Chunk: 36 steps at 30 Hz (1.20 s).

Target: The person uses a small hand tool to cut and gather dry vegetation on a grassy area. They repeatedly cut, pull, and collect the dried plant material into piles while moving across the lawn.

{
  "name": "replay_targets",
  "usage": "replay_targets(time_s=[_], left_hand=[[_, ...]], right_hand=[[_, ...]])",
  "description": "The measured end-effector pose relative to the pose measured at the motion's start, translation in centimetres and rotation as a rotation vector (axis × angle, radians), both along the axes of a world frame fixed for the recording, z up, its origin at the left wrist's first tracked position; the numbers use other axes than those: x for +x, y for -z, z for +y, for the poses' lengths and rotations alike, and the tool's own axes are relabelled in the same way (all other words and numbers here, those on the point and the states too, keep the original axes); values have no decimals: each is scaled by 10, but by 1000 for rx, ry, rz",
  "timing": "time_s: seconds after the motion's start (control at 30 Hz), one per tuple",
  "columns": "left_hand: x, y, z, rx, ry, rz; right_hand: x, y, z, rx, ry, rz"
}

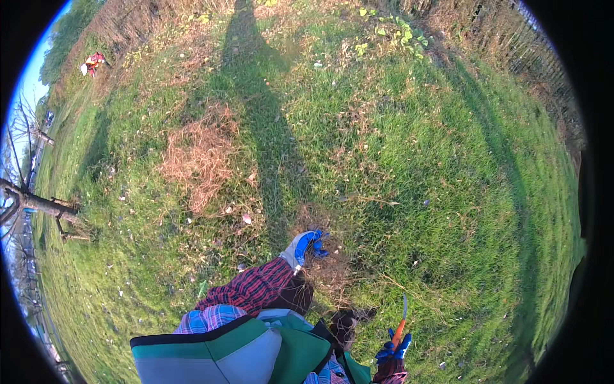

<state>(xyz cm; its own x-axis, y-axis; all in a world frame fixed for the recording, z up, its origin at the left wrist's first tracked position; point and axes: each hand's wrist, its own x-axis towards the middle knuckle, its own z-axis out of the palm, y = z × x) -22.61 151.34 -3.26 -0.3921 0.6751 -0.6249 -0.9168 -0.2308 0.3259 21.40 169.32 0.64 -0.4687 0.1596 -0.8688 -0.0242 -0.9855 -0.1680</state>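
My left hand (309, 246), in a blue and grey work glove, reaches out in front of my body with its fingers curled around thin dry stems (331, 274). The stems hang down in a brown tangle by my dark-clad legs. Low on the right, my right hand (394, 349), also in a blue glove, grips the orange handle of a hand tool (400, 326). Its slim, slightly curved blade points up and away from me; whether it is a sickle or a pruning saw I cannot tell. The blade is apart from the stems in my left hand.
A heap of dry brown stalks (199, 161) lies ahead on the left in the grass. A bare, propped tree (43, 204) stands at far left. Another person (92, 63) works in the distance. Brush and a fence (537, 53) line the upper right.
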Motion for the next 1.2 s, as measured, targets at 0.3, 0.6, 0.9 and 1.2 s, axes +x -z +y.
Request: replay_targets(time_s=[0.3, 0.6, 0.9, 1.2], left_hand=[[-74, -68, -10, 168, -59, 36], [-95, -145, -52, -55, -178, 159], [-2, -165, -33, -17, 184, 287], [101, -190, -21, 162, 128, 231]], right_hand=[[-71, -31, -68, 331, -42, -609], [-73, -12, -75, 366, -153, -727], [-90, -1, -48, 446, -117, -607], [-148, -12, -131, 1343, -1481, -441]])
